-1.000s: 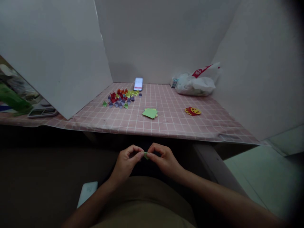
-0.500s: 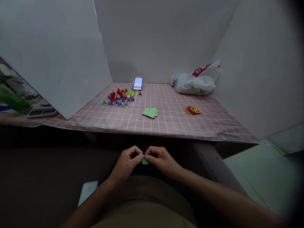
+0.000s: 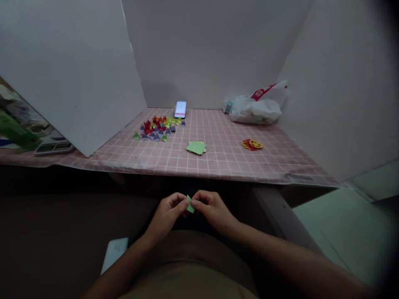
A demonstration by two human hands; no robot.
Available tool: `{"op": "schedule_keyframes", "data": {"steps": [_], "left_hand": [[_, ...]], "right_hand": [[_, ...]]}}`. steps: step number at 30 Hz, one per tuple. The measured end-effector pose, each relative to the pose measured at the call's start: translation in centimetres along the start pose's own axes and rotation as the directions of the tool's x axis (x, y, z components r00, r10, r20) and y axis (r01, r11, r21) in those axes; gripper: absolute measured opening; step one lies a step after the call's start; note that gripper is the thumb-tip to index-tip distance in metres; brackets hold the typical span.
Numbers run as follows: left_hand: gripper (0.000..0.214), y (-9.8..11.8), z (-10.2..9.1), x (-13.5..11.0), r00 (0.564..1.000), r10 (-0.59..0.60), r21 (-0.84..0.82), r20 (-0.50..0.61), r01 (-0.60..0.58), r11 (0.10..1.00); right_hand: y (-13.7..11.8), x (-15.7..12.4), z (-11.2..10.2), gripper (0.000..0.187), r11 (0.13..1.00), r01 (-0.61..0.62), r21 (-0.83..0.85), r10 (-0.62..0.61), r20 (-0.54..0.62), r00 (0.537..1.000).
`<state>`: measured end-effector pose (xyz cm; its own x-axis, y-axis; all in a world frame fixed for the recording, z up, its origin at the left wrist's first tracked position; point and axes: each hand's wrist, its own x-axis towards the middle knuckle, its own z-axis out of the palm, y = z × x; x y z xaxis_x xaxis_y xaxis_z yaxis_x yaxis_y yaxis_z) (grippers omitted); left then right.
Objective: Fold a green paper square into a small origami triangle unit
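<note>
A small green piece of folded paper [image 3: 190, 205] is held over my lap, just in front of the table edge. My left hand [image 3: 170, 211] pinches its left side between thumb and fingers. On the other side, my right hand [image 3: 213, 209] pinches it in the same way, so the fingertips nearly meet. Fingers cover much of the paper, and its exact fold is hard to make out. Beyond my hands, a stack of square paper sheets [image 3: 196, 148] lies on the table with a green one on top.
Several small folded paper figures [image 3: 157, 128] in many colours stand on the pink checked tablecloth [image 3: 218, 162]. Behind them leans a lit phone [image 3: 180, 109]. Red and yellow cut-outs [image 3: 252, 144] and a white plastic bag [image 3: 257, 109] are at right. White panels [image 3: 215, 54] enclose the table.
The green paper has turned in my fingers and more of it shows, its tip now standing above the fingertips. Both hands have barely shifted.
</note>
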<state>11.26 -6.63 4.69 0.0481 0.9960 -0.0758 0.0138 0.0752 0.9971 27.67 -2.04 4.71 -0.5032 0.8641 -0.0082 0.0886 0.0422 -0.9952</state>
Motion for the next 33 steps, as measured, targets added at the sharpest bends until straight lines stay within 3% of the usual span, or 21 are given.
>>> {"op": "schedule_keyframes", "data": {"steps": [5, 9, 15, 18, 25, 29, 33], "left_hand": [[0.022, -0.12, 0.03, -0.03, 1.0, -0.014, -0.011, -0.003, 0.014, 1.0], [0.021, -0.13, -0.18, -0.08, 0.996, -0.06, 0.057, 0.06, 0.056, 0.997], [0.023, -0.11, -0.11, -0.11, 0.991, -0.086, 0.059, 0.104, 0.08, 0.995], [0.025, -0.02, -0.22, -0.15, 0.988, -0.078, 0.068, 0.137, 0.069, 0.995], [0.026, -0.35, -0.11, -0.22, 0.978, -0.139, 0.032, 0.157, 0.136, 0.99], [0.025, -0.24, 0.04, -0.2, 0.99, -0.096, 0.055, 0.108, 0.091, 0.994], [0.024, -0.24, -0.04, -0.24, 0.994, -0.042, 0.132, 0.103, 0.028, 0.991]], "right_hand": [[0.22, 0.19, 0.0, 0.025, 1.0, 0.016, 0.02, -0.017, 0.043, 0.999], [0.34, 0.27, 0.04, 0.022, 0.999, -0.003, 0.041, -0.001, 0.092, 0.996], [0.23, 0.01, 0.02, 0.026, 1.0, 0.016, 0.003, -0.016, 0.033, 0.999], [-0.07, 0.11, -0.14, 0.03, 0.999, -0.005, 0.039, 0.001, 0.081, 0.997], [0.17, 0.37, -0.24, 0.02, 1.0, 0.002, 0.026, -0.004, 0.081, 0.997], [0.28, 0.36, -0.23, 0.024, 1.0, 0.019, 0.007, -0.02, 0.034, 0.999], [-0.06, 0.61, -0.45, 0.029, 1.0, 0.003, 0.014, -0.005, 0.099, 0.995]]}}
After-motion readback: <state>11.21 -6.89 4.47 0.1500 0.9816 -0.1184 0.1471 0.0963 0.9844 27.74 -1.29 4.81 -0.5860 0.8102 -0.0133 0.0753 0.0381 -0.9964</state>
